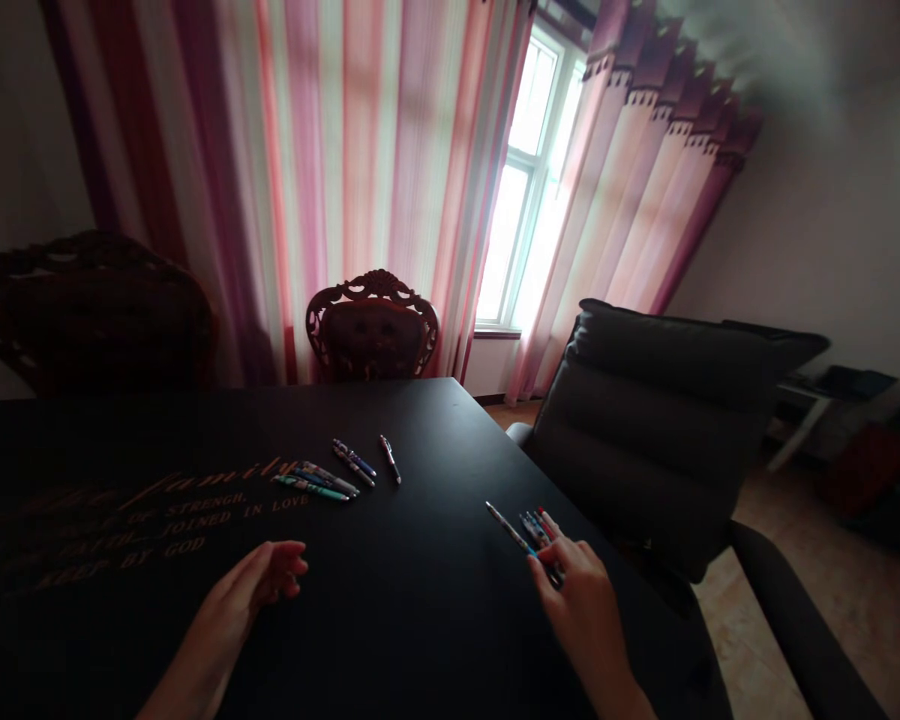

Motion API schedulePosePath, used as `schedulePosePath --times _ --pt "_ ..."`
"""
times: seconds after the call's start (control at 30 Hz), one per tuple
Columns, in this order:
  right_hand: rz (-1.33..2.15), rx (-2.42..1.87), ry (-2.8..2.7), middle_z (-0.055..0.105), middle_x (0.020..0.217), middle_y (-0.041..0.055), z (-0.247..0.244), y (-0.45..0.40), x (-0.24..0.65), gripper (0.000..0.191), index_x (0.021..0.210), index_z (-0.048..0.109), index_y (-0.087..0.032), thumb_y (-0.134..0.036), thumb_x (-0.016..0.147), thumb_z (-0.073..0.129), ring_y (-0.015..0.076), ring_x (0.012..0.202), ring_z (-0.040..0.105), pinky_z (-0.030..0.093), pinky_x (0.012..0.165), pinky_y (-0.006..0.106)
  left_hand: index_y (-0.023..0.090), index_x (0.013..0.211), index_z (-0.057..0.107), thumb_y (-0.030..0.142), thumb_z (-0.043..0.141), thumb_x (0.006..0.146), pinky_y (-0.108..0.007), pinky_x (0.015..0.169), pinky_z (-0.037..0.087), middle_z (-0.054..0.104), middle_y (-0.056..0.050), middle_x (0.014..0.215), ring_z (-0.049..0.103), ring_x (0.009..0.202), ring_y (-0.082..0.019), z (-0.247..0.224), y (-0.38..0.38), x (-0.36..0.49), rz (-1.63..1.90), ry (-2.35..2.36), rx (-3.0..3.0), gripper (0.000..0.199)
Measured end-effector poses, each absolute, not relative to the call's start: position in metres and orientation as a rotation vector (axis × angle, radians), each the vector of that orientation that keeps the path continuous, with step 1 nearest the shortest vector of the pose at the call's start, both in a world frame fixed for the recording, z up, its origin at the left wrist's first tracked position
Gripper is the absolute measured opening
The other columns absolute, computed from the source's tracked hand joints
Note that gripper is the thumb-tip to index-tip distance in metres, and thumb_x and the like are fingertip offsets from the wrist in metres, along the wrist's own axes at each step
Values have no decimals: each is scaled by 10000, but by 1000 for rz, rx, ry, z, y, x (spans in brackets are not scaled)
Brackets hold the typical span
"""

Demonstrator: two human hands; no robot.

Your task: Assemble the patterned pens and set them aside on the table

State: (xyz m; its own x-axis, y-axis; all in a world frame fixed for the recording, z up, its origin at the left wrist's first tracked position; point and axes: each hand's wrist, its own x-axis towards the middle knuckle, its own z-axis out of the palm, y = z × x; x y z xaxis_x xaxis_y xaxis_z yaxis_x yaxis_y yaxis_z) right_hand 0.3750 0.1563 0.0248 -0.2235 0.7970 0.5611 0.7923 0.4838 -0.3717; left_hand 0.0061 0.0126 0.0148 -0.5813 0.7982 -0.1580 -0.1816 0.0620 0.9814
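Observation:
My right hand [579, 592] sits at the table's right side, shut on a slim patterned pen [508, 527] that points up and to the left. A small bunch of colourful pens [536, 529] lies against its fingertips, and it may be partly in the hand. My left hand [266, 578] hovers at the near edge of the black table [435, 480], loosely curled and holding nothing. Ahead of it lies a loose group of patterned pens [316, 482], with a pair of pens [353, 462] and a single pen [390, 458] farther right.
Gold lettering [150, 525] runs across the tabletop at the left. Carved wooden chairs [371, 328] stand beyond the table, and a black padded office chair [656, 430] stands close to its right edge. Striped curtains [330, 170] hang behind.

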Motion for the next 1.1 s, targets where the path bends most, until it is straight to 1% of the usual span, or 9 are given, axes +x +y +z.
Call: schedulePosePath --times 0.23,0.43,0.53,0.67,0.77,0.83,0.93,1.03,1.1 --pt "-296 -1486 -2088 637 876 80 -2 145 400 41 871 578 -202 -189 870 539 264 835 561 394 757 393 157 971 704 668 649 708 -300 730 501 740 -64 841 641 758 -209 5 17 2 1605 1576 701 578" --pt "-440 -1500 -2112 618 875 91 -6 150 397 51 901 584 -207 -225 862 556 290 831 547 387 729 411 161 960 700 645 580 775 -310 743 476 735 -64 844 644 748 -203 12 13 10 1625 1594 754 532" --pt "-366 -1349 -2155 626 926 94 8 153 373 60 921 584 -219 -234 867 561 298 889 553 388 781 421 161 942 698 638 543 800 -310 710 463 724 -62 817 635 715 -198 9 15 10 1615 1603 813 521" --pt "-131 -1132 -2331 621 873 56 31 155 310 96 833 569 -237 -198 898 510 259 884 561 385 837 395 161 901 695 634 568 768 -312 698 464 701 -52 764 614 674 -187 7 19 12 1591 1622 899 508" --pt "22 -1043 -2425 632 932 54 37 166 252 68 918 584 -225 -198 892 527 244 904 566 400 841 362 168 863 689 602 642 708 -312 691 477 680 -36 724 598 641 -177 11 20 17 1589 1624 929 463" --pt "86 -1070 -2463 639 998 71 35 178 216 127 1005 590 -207 -224 884 555 254 961 570 407 868 356 173 851 682 590 665 686 -310 683 486 672 -31 721 594 628 -171 14 20 21 1598 1619 936 449" --pt "192 -1229 -2432 639 1077 127 26 199 172 187 1040 598 -170 -257 875 579 289 1059 565 413 895 364 168 842 673 598 675 669 -309 666 493 663 -34 718 591 617 -167 16 19 24 1607 1629 956 463" --pt "275 -1315 -2354 644 1072 186 22 219 145 185 1008 601 -133 -256 873 571 313 1041 595 432 858 377 157 848 665 610 659 675 -313 652 500 657 -44 719 598 623 -175 13 20 25 1614 1644 977 486" --pt "362 -1349 -2302 661 1011 192 23 231 138 140 950 603 -132 -238 881 541 304 986 628 442 822 370 149 871 657 586 617 719 -319 649 512 660 -57 732 610 639 -186 8 20 24 1601 1663 1002 464"
